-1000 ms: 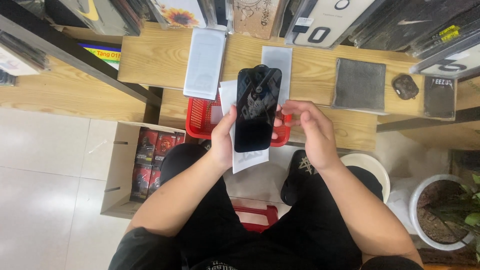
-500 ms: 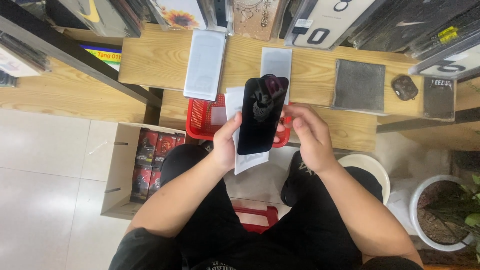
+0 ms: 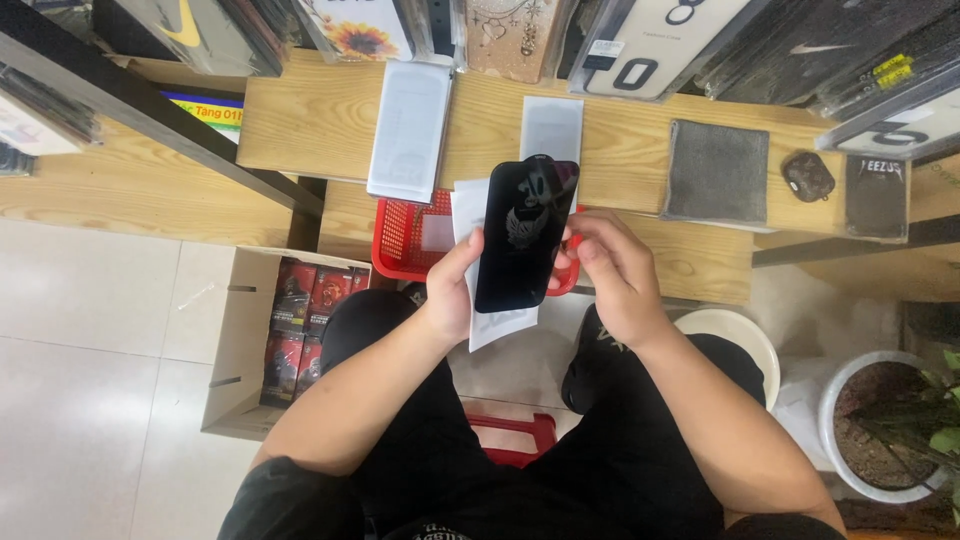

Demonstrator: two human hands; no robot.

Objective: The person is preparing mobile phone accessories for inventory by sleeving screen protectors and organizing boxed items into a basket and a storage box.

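Head view | left hand [image 3: 455,290] grips dark panel [image 3: 525,235] | white sleeve [image 3: 497,322] behind, mostly hidden

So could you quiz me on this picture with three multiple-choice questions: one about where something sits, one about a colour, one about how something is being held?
1. Where is the grey cloth?
A. on the wooden counter
B. on the floor
C. in the cardboard box

2. What colour is the mesh basket?
A. blue
B. red
C. green

3. How is the dark glass sheet held?
A. lying flat on the counter
B. by one hand only
C. raised, between both hands

Answers:
1 A, it lies flat on the wood at the right.
2 B, its mesh shows red behind the sheet.
3 C, the left hand grips one edge and the right hand touches the other.
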